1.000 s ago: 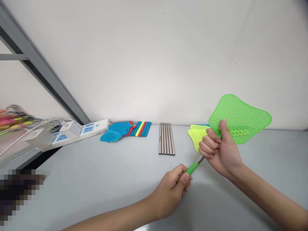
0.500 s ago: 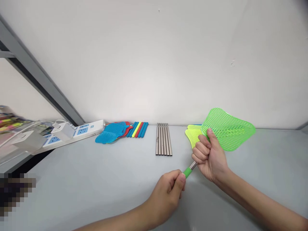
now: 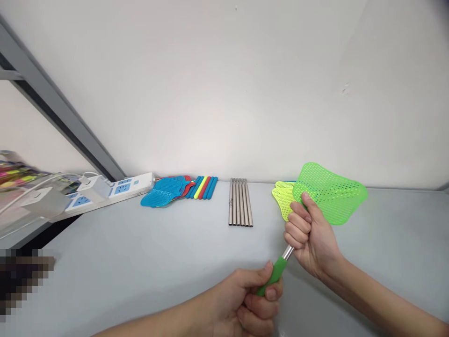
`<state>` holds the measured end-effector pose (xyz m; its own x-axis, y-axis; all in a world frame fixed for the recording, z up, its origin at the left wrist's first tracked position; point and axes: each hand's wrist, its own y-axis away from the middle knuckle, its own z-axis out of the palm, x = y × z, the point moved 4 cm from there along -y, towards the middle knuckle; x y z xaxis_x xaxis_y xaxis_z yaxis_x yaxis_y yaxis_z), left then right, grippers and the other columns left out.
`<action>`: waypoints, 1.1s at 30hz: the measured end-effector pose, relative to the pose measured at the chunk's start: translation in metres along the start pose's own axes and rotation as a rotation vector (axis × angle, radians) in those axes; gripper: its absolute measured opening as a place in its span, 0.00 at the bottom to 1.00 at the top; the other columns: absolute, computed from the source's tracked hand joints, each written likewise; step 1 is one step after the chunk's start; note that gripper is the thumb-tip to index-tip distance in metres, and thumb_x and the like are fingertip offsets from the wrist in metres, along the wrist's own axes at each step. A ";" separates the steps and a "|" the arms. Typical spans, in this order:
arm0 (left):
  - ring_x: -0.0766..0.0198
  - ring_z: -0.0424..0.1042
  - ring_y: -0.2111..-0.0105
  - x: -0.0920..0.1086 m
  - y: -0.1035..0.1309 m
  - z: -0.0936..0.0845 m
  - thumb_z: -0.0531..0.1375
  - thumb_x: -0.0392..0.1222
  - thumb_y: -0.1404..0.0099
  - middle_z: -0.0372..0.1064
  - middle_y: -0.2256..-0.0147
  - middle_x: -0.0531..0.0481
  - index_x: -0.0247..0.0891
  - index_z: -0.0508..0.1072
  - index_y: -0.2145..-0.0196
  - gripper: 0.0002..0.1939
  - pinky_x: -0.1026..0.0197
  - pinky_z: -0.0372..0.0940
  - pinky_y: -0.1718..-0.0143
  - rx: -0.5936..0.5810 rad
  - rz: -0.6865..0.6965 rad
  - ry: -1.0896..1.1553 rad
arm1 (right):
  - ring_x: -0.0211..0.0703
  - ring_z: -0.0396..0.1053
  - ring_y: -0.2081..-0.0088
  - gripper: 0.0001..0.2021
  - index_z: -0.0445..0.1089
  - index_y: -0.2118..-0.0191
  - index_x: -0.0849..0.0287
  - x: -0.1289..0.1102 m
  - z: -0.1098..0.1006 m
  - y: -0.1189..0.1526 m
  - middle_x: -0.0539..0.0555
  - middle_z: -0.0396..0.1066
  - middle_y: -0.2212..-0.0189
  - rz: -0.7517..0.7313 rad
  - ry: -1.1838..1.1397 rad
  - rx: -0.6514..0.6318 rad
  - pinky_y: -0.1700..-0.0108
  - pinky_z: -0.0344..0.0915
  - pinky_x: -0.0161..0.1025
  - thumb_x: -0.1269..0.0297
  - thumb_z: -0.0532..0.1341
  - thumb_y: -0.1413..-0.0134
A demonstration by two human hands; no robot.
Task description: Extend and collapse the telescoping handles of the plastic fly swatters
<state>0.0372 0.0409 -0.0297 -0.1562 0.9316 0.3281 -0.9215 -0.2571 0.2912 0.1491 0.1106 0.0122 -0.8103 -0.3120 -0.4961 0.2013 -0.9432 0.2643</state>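
A green fly swatter is held between both hands, its perforated head tilted up to the right. My right hand is closed in a fist around the metal rod just below the head, thumb pointing up. A short bit of silver rod shows under that fist and runs into the green grip. On this grip my left hand is closed, with thumb and fingers around it. Behind the right hand lies a yellow-green swatter head, partly covered, with a blue edge showing under it.
Several metal rods lie side by side at mid-table. Left of them are coloured grips in a row and a pile of blue and red swatter heads. A white power strip with plugged-in adapters runs along the left. A wall stands behind.
My left hand has shifted down and changed its hold, so more of the green grip shows. My right hand and the swatter have moved slightly lower.
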 end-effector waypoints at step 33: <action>0.72 0.48 0.81 0.027 0.015 0.033 0.41 0.55 0.37 0.49 0.81 0.56 0.38 0.53 0.77 0.19 0.67 0.46 0.81 0.559 0.336 -1.286 | 0.30 0.33 0.87 0.23 0.44 0.85 0.59 0.003 0.021 0.028 0.42 0.34 0.90 0.074 0.074 -0.251 0.84 0.38 0.33 0.55 0.52 0.47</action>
<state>0.0314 0.0535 0.0133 0.3669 0.0126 0.9302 -0.6016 -0.7595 0.2475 0.1408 0.0857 0.0359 -0.7475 -0.3801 -0.5447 0.3961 -0.9134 0.0938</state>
